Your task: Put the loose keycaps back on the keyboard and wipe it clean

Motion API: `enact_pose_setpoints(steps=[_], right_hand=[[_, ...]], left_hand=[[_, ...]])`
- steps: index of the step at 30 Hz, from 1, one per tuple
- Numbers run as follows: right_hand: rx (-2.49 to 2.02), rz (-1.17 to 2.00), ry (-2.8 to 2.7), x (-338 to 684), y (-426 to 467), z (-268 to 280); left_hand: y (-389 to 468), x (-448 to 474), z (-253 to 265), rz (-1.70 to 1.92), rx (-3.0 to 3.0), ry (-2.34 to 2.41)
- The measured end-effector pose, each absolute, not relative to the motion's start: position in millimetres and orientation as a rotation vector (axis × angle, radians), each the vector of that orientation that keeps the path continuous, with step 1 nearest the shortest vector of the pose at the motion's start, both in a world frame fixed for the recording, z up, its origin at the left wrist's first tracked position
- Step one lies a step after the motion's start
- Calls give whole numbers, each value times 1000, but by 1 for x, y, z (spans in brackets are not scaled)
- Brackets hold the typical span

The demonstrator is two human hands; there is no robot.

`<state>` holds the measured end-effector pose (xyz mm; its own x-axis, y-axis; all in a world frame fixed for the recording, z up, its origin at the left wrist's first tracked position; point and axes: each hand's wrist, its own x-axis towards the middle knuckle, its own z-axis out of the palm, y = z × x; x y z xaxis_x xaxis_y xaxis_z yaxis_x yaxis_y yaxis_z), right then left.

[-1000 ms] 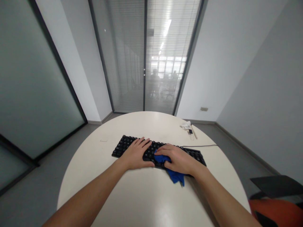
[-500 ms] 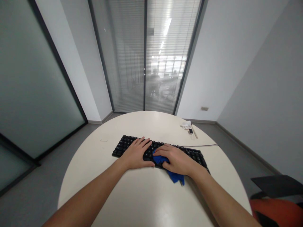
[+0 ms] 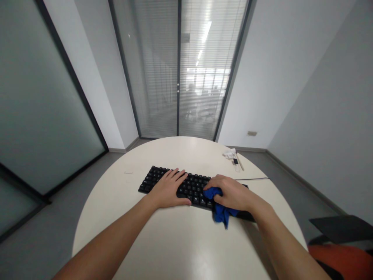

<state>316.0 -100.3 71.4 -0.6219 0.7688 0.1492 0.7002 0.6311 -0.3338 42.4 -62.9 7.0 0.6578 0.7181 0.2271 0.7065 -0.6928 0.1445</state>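
A black keyboard (image 3: 192, 191) lies across the middle of the round table, its cable (image 3: 253, 179) running off the right edge. My left hand (image 3: 166, 191) rests flat on the keyboard's left half, fingers spread over the keys and thumb along the near edge. Bunched under the fingers of my right hand (image 3: 231, 193) is a blue cloth (image 3: 223, 214), pressed on the right part of the keyboard. A loose end of the cloth hangs over the near edge onto the tabletop. My right hand and forearm hide much of the keyboard's right end.
The round white table (image 3: 163, 245) fills the lower middle. At its far right lie a crumpled white item (image 3: 229, 154), a small black piece (image 3: 235, 161) and a thin stick (image 3: 240, 162). A thin strip (image 3: 128, 172) is at left. An orange-seated chair (image 3: 340, 258) stands at right.
My right hand has slid right along the keyboard with the blue cloth, uncovering keys in the middle. My left hand has stayed in place on the keyboard.
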Motion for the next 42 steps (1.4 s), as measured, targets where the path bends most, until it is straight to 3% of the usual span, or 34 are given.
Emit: enact_pose_setpoints(steps=[6, 24, 35, 42], right_hand=[[-1005, 310, -2538, 299, -91, 58], [-1264, 431, -2558, 322, -93, 68], [-908, 418, -2596, 293, -101, 66], [-1027, 483, -2636, 296, -106, 71]], left_hand=[[-62, 42, 5, 432, 2835, 1205], [-61, 41, 6, 423, 2832, 1209], [-61, 41, 6, 415, 2832, 1209], [-60, 41, 5, 426, 2823, 1207]])
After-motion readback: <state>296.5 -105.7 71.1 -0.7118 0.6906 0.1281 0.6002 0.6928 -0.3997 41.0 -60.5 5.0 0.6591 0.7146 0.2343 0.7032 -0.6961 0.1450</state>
